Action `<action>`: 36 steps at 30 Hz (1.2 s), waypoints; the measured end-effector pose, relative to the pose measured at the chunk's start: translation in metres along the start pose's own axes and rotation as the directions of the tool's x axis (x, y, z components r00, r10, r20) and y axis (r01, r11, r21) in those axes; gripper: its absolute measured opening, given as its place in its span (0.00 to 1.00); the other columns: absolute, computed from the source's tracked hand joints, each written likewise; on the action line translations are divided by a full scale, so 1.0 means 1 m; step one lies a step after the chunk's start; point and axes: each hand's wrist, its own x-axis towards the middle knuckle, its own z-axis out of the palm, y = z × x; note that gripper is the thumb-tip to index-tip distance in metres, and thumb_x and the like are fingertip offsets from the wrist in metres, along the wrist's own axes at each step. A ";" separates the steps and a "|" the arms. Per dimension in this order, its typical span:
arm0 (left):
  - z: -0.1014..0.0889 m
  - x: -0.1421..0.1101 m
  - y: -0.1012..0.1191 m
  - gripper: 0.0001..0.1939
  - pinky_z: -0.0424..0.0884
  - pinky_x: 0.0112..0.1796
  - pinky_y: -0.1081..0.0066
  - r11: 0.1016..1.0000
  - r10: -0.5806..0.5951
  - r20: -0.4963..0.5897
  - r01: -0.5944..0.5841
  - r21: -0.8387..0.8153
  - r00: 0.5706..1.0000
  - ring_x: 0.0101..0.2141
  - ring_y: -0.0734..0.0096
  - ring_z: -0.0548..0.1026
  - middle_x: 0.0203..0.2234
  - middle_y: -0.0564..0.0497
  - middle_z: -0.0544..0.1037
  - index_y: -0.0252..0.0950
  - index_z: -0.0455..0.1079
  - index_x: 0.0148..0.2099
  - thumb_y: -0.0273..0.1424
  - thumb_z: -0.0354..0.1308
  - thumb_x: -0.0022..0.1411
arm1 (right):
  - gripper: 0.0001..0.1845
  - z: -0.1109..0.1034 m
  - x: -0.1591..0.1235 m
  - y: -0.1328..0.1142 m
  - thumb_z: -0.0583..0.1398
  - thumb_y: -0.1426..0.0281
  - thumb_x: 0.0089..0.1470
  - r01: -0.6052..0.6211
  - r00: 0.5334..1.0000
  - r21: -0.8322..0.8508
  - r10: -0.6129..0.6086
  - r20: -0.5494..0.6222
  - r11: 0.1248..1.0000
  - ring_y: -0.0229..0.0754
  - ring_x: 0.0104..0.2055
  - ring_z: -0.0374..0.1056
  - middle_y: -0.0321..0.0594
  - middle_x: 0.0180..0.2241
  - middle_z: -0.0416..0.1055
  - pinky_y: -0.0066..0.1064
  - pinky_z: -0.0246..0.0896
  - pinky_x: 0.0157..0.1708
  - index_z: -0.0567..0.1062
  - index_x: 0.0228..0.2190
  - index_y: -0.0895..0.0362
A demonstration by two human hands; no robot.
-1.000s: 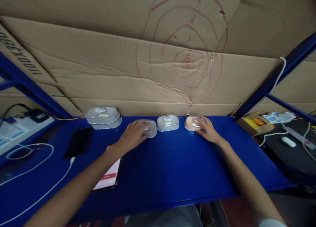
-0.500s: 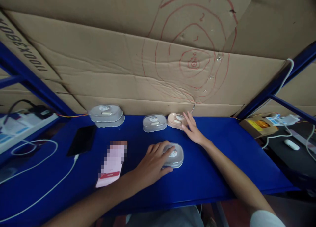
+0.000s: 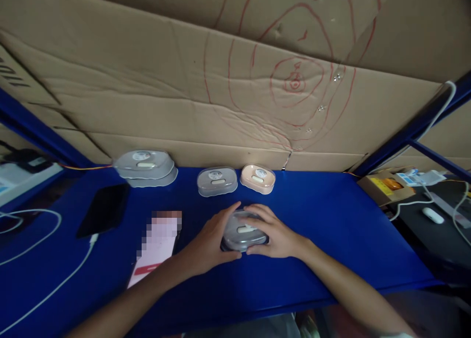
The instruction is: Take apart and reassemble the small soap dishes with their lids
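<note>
Between my two hands a grey lidded container (image 3: 241, 236) with a clear cover and a pale tab rests on the blue table. My left hand (image 3: 215, 235) grips its left side, thumb at the near edge. From the right, my right hand (image 3: 274, 232) is wrapped round the same container, its fingers partly over the top. Behind them stand a similar grey container (image 3: 217, 182) and a peach-coloured container (image 3: 258, 179). Two more grey containers (image 3: 145, 165) are stacked at the back left.
Left of my hands lie a lit phone (image 3: 156, 242), partly behind my left forearm, and a dark phone (image 3: 104, 210) on a white cable. A cardboard wall (image 3: 154, 78) with red rings closes the back. At right are a small carton (image 3: 384, 188) and a white mouse-like object (image 3: 433, 215).
My right hand has left the peach container and come down onto the near grey container. My left hand has shifted from its top to its left side. The view has moved slightly.
</note>
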 end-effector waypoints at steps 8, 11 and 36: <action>0.000 0.010 0.002 0.54 0.63 0.65 0.47 0.768 -0.161 0.000 0.125 -0.628 0.987 0.66 0.44 0.65 0.69 0.39 0.62 0.48 0.49 0.73 0.41 0.76 0.53 | 0.33 -0.005 -0.006 0.008 0.59 0.52 0.68 -0.155 0.972 0.344 0.204 -0.112 0.926 0.52 0.72 0.56 0.47 0.69 0.60 0.51 0.52 0.71 0.62 0.69 0.45; 0.001 0.011 0.004 0.54 0.62 0.65 0.48 0.693 -0.222 0.001 0.158 -0.703 0.975 0.66 0.44 0.66 0.68 0.40 0.63 0.47 0.53 0.72 0.39 0.78 0.50 | 0.38 0.000 -0.007 0.008 0.63 0.52 0.65 -0.149 0.978 0.295 0.186 -0.100 0.944 0.54 0.73 0.54 0.49 0.71 0.57 0.52 0.52 0.71 0.61 0.70 0.46; -0.006 0.012 0.011 0.48 0.69 0.61 0.49 0.651 -0.313 -0.012 0.205 -0.731 0.950 0.62 0.44 0.72 0.62 0.42 0.74 0.43 0.62 0.70 0.35 0.78 0.49 | 0.27 -0.087 -0.048 0.065 0.66 0.56 0.59 -0.465 0.885 -0.327 0.436 -0.162 0.823 0.63 0.72 0.55 0.51 0.68 0.61 0.68 0.46 0.66 0.72 0.58 0.46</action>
